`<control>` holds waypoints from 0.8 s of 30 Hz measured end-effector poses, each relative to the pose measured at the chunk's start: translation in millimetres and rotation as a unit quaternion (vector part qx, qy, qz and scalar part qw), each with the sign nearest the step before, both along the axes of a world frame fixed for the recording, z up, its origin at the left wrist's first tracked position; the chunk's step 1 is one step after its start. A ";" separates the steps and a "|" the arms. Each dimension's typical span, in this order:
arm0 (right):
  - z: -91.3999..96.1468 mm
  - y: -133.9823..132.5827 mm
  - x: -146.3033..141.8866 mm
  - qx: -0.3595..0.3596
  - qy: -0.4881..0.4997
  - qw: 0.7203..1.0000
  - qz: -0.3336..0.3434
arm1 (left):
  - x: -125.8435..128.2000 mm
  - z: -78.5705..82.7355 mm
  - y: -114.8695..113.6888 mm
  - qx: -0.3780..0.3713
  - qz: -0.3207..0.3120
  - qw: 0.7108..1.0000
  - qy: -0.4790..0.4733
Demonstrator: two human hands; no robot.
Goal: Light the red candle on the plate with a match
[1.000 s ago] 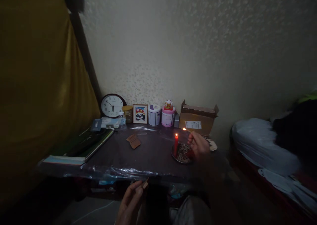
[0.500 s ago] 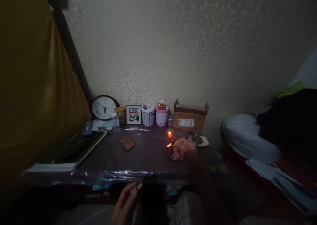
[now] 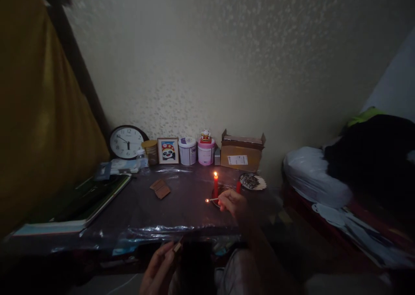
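Note:
My right hand (image 3: 231, 202) pinches a match (image 3: 214, 199) whose tip glows at its left end. Just behind the match, a lit red candle (image 3: 216, 186) stands upright at the left side of a round dish (image 3: 223, 189). A second red candle (image 3: 238, 187), with no flame showing, is partly hidden behind the hand. Below the table's front edge my left hand (image 3: 158, 264) is closed on a small brown block with a pale end (image 3: 177, 247). Many matches lie on a plate (image 3: 253, 181) at the right.
Flat brown pieces (image 3: 160, 188) lie on the plastic-covered table (image 3: 181, 208). Along the wall stand a clock (image 3: 127, 142), a framed panda picture (image 3: 168, 151), two tubs (image 3: 187, 151) and a cardboard box (image 3: 241, 151). Large green books (image 3: 78, 200) are at left, a white bag (image 3: 314, 174) at right.
My right hand has moved down and left, away from the candle wick, with the match. The match flame has shrunk to a small glow. The view has turned slightly right.

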State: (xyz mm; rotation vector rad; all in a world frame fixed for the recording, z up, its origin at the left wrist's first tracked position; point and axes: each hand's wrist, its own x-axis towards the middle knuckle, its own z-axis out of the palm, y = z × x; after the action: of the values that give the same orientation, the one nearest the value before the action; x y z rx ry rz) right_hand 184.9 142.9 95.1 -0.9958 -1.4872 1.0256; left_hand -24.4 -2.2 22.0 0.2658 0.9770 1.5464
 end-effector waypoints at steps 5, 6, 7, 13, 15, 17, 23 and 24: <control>6.4 -5.4 4.6 0.001 0.015 1.000 0.013 | 0.4 -4.2 2.6 -0.001 -0.004 1.000 -0.003; 6.8 -6.4 5.5 0.002 0.007 1.000 0.012 | 0.5 -5.1 3.1 0.001 -0.005 1.000 -0.002; 7.1 -7.1 6.7 0.004 -0.001 1.000 0.008 | 0.6 -6.0 3.5 -0.001 -0.003 1.000 0.004; 9.3 -8.0 15.4 0.004 -0.002 1.000 0.011 | 2.6 -5.8 4.8 -0.014 0.011 1.000 0.023; 7.2 -10.2 14.2 0.000 -0.018 1.000 0.020 | 3.9 -3.8 4.8 -0.010 0.011 1.000 0.019; 3.2 -12.7 12.1 -0.002 -0.043 0.999 0.012 | 5.1 -2.6 4.5 -0.005 0.012 1.000 0.019; -13.1 -12.8 13.5 -0.020 -0.058 0.998 -0.032 | 2.8 -7.0 4.1 -0.009 0.003 1.000 0.010; -16.3 -12.2 14.9 -0.024 -0.054 0.998 -0.031 | 2.4 -7.8 4.3 -0.017 0.003 1.000 0.008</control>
State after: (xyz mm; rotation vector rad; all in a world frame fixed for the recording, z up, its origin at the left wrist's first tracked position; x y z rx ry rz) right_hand 199.8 130.7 78.8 -1.1396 -1.5147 0.9792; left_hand -22.0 2.0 14.3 0.2529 1.0167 1.5345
